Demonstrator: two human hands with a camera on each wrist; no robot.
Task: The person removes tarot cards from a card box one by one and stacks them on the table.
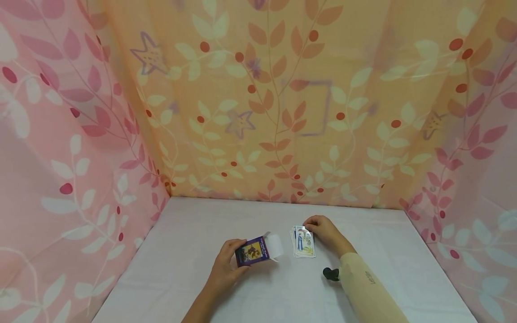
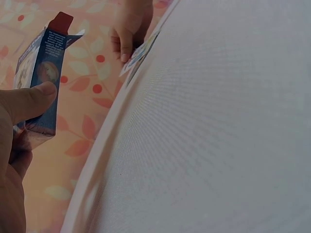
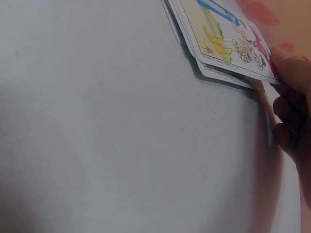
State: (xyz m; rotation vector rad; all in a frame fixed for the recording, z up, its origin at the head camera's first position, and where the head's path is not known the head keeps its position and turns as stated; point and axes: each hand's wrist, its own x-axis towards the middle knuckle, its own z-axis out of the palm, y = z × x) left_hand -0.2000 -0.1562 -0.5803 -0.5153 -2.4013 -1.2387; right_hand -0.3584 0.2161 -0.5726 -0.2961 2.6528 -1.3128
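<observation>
My left hand (image 1: 226, 265) grips a small dark blue and purple card box (image 1: 252, 252) with a yellow picture, held tilted. Its white end flap stands open toward the right. In the left wrist view the thumb presses along the printed side of the box (image 2: 47, 73). Right of the box, a small loose stack of illustrated cards (image 1: 304, 244) lies face up on the table. My right hand (image 1: 323, 229) pinches the top card's far right corner. The right wrist view shows the thumb on that card (image 3: 233, 41), its corner slightly raised over the cards below.
A white cloth covers the table (image 1: 169, 278). Behind it hangs an orange leaf-patterned curtain (image 1: 274, 112), with pink patterned curtains on both sides. A small dark object (image 1: 331, 274) sticks out beside the right sleeve (image 1: 367, 287).
</observation>
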